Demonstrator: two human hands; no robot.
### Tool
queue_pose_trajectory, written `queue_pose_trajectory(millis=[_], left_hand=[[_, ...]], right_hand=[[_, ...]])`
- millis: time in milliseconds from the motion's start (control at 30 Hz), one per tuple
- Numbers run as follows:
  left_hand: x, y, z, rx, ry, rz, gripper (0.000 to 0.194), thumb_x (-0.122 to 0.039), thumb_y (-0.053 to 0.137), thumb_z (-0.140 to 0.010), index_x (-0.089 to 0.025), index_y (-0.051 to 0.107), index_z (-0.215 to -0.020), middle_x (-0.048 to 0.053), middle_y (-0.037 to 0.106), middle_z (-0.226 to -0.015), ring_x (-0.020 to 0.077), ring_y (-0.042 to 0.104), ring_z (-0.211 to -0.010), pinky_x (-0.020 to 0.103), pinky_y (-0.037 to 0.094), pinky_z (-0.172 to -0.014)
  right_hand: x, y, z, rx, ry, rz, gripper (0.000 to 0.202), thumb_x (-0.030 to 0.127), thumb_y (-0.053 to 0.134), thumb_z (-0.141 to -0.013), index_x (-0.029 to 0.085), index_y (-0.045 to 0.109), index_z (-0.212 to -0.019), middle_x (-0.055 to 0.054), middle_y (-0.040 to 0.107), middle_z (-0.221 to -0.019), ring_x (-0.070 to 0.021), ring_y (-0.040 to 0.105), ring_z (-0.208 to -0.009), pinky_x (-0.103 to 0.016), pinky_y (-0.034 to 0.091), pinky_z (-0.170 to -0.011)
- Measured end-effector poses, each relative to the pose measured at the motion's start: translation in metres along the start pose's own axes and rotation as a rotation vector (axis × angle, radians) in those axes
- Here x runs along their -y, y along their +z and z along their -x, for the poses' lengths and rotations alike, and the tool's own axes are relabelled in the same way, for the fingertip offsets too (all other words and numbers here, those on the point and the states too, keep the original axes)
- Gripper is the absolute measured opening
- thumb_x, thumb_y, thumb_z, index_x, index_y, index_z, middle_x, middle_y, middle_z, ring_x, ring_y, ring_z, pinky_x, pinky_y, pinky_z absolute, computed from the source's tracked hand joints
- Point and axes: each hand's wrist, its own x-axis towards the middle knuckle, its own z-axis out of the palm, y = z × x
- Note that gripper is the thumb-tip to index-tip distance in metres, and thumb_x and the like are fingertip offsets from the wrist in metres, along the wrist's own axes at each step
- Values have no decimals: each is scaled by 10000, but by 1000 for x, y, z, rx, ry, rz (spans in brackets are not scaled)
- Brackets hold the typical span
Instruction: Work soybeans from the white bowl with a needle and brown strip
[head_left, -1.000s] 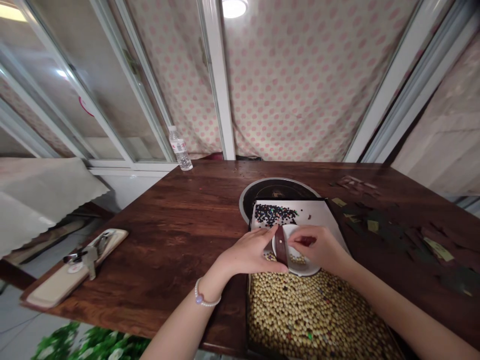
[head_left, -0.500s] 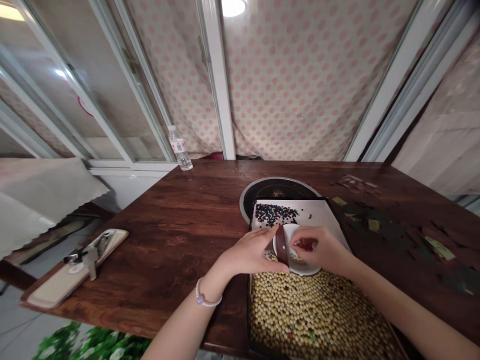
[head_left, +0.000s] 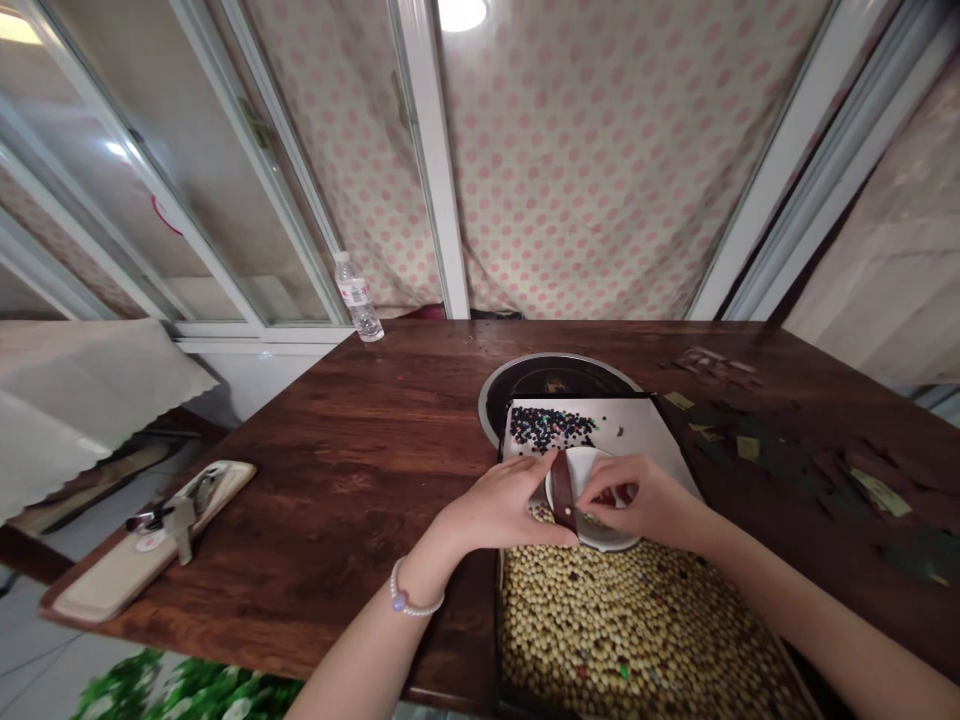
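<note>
My left hand [head_left: 504,508] has its thumb and fingers at the two ends of a dark brown strip [head_left: 562,480] stretched across a white round dish [head_left: 589,464]. A small pale bead [head_left: 568,511] shows on the strip's lower part. My right hand [head_left: 634,498] is pinched over the dish, its fingertips close to the strip; whatever lies between them is hidden. Pale beads lie in the dish. Under it is a black-edged tray [head_left: 660,425], its near part filled with cream-coloured beads [head_left: 607,620], its far left corner scattered with black beads [head_left: 551,427].
A dark round plate [head_left: 555,375] lies behind the tray on the brown wooden table [head_left: 360,440]. Dark scraps with yellowish pieces [head_left: 748,447] spread across the right side. At left are a wooden board [head_left: 105,585] bearing metal items and, farther back, a water bottle [head_left: 360,300].
My right hand's fingertips have shifted slightly left, closer to the strip. The pale bead now appears lower on the strip. My left hand has stayed in place.
</note>
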Motion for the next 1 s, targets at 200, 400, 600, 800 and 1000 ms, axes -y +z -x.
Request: queue_pose_trajectory(millis=[200, 400, 600, 800, 1000], left_hand=[[2, 1, 0, -15, 25, 19, 984, -606, 666, -665, -154, 265, -1442, 173, 380, -1449, 348, 364, -1321, 462, 301, -1083], [1, 1, 1, -17, 31, 20, 1006, -617, 652, -671, -172, 215, -1461, 170, 381, -1449, 364, 380, -1307, 482, 310, -1069], [-3, -1, 1, 2, 2, -19, 1034, -614, 654, -676, -109, 206, -1460, 206, 383, -1438, 362, 389, -1300, 458, 313, -1072], [-1, 0, 1, -10, 24, -17, 1032, -628, 643, -679, -141, 188, -1466, 189, 385, -1441, 352, 405, -1291, 462, 313, -1073], [0, 1, 1, 3, 3, -9, 1024, -632, 641, -678, -133, 211, -1461, 177, 321, -1479, 345, 344, -1333, 455, 292, -1091]], right_hand=[[2, 0, 0, -85, -13, 33, 132, 162, 600, -765, 197, 722, -730, -21, 661, -681, -119, 538, -567, -226, 404, -483], [-1, 1, -1, -156, 0, 17, 138, 196, 595, -810, 193, 726, -766, -49, 683, -752, -154, 601, -661, -242, 446, -511], [0, 2, -2, -216, -64, 43, 198, 179, 515, -860, 188, 710, -826, -66, 674, -798, -168, 618, -715, -249, 472, -530], [-4, 2, 1, -280, 64, 67, 103, 240, 594, -817, 201, 688, -798, -37, 719, -769, -175, 660, -676, -257, 530, -566], [4, 1, 2, -213, 16, 46, 102, 234, 623, -813, 203, 680, -733, -22, 714, -725, -172, 656, -669, -262, 521, -594]])
